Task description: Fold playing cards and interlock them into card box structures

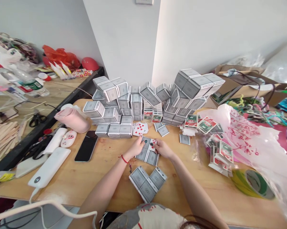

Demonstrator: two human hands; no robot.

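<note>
Both hands meet over a few grey-backed playing cards (147, 156) at the middle of the table. My left hand (136, 148) presses its thumb on the left card, fingers curled round it. My right hand (161, 148) pinches a playing card (153, 142) whose red-marked face shows at one corner. Closer to my body lies a heart-shaped card block (147, 184). Beyond my hands, a face-up fan of heart cards (140, 128) rests before a stacked structure of card blocks (121, 130). Two loose cards (163, 130) lie right of the fan.
A black phone (86, 146), a white power bank (49, 168) and a pink roll (73, 120) lie left. On the right are opened card boxes (221, 156), a yellow-green tape roll (252, 183) and a pink-white plastic bag (243, 133). Card blocks (193, 83) stack high at the back.
</note>
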